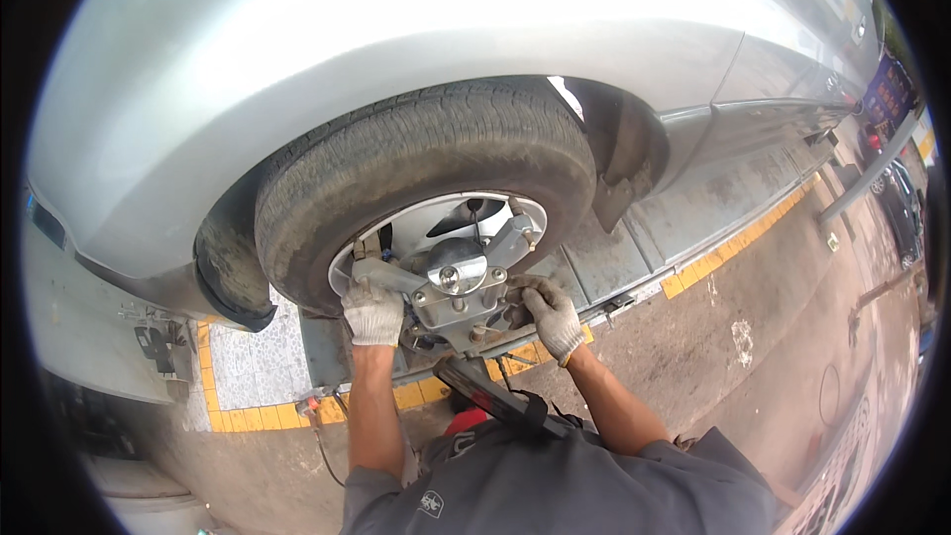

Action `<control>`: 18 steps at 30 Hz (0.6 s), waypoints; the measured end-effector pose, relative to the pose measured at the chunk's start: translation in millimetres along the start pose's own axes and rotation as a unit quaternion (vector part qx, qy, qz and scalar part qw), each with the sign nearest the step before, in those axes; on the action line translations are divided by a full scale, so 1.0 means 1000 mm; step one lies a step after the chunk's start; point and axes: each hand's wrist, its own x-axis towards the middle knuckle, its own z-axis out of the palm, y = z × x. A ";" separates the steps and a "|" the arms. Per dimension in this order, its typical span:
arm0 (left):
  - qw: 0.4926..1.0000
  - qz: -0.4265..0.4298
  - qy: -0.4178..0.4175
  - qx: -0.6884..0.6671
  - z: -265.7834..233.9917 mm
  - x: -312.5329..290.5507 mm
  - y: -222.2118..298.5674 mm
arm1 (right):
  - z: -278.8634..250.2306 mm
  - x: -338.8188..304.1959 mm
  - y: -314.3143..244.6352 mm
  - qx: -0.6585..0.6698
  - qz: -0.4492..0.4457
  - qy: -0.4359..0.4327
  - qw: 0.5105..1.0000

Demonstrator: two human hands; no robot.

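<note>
A silvery metal wheel clamp [459,305] with several arms sits against the rim [535,213] of a car wheel, in front of its worn black tyre [426,154]. My left hand [374,313], in a whitish knitted glove, is closed around the clamp's left arm near the rim's edge. On the clamp's lower right side, my gloved right hand [551,319] has its fingers curled against a dark part; they partly hide what they grip. A dark flat bar [485,391] slants just below the clamp, before my chest.
Above the wheel curves a silver car's fender [297,59]. The tyre stands over a grey metal ramp [634,238] with yellow edging [713,263]. A cable [322,446] hangs at lower left. A grey post [867,183] and a dark car [895,213] are at far right.
</note>
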 end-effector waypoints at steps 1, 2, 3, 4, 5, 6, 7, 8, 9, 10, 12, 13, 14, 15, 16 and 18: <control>1.000 0.005 -0.004 0.029 -0.004 0.000 0.001 | 0.000 -0.002 0.000 0.001 0.004 0.006 1.000; 0.998 0.010 -0.007 0.058 -0.005 0.002 0.002 | 0.001 -0.003 0.000 0.002 0.007 0.011 1.000; 0.995 0.004 -0.054 0.083 -0.010 0.000 0.002 | 0.002 -0.005 -0.001 0.010 0.005 0.004 1.000; 0.996 -0.010 -0.068 0.054 -0.013 -0.001 0.003 | 0.003 -0.007 -0.002 0.000 0.007 0.015 1.000; 0.993 -0.041 -0.109 0.036 -0.014 -0.001 0.004 | 0.005 -0.008 -0.005 -0.004 0.004 0.015 1.000; 0.987 -0.072 -0.139 0.029 -0.016 0.000 0.005 | 0.006 -0.008 -0.009 -0.010 -0.004 0.013 1.000; 0.979 -0.101 -0.177 0.013 -0.017 -0.001 0.007 | 0.009 -0.010 -0.013 -0.013 -0.007 0.014 1.000; 0.981 -0.111 -0.156 -0.012 -0.019 -0.003 0.010 | 0.011 -0.013 -0.018 -0.015 -0.010 0.014 1.000; 0.985 -0.119 -0.120 -0.030 -0.022 -0.006 0.014 | 0.014 -0.016 -0.023 -0.021 -0.006 0.020 1.000; 0.984 -0.138 -0.109 -0.041 -0.024 -0.009 0.019 | 0.017 -0.019 -0.030 -0.024 -0.026 0.024 0.999; 0.970 -0.184 -0.081 -0.139 -0.030 -0.020 0.026 | 0.025 -0.029 -0.045 -0.035 -0.044 0.039 0.998; 0.960 -0.212 -0.058 -0.173 -0.033 -0.029 0.032 | 0.030 -0.032 -0.054 -0.040 -0.066 0.047 0.996; 0.948 -0.240 -0.035 -0.206 -0.034 -0.040 0.037 | 0.032 -0.038 -0.066 -0.079 -0.119 0.043 0.989; 0.938 -0.250 -0.018 -0.240 -0.034 -0.053 0.040 | 0.036 -0.039 -0.078 -0.104 -0.178 0.035 0.978; 0.917 -0.287 -0.004 -0.278 -0.032 -0.068 0.043 | 0.041 -0.040 -0.091 -0.118 -0.238 0.019 0.964; 0.862 -0.364 0.030 -0.352 -0.018 -0.103 0.049 | 0.052 -0.038 -0.118 -0.169 -0.320 0.003 0.932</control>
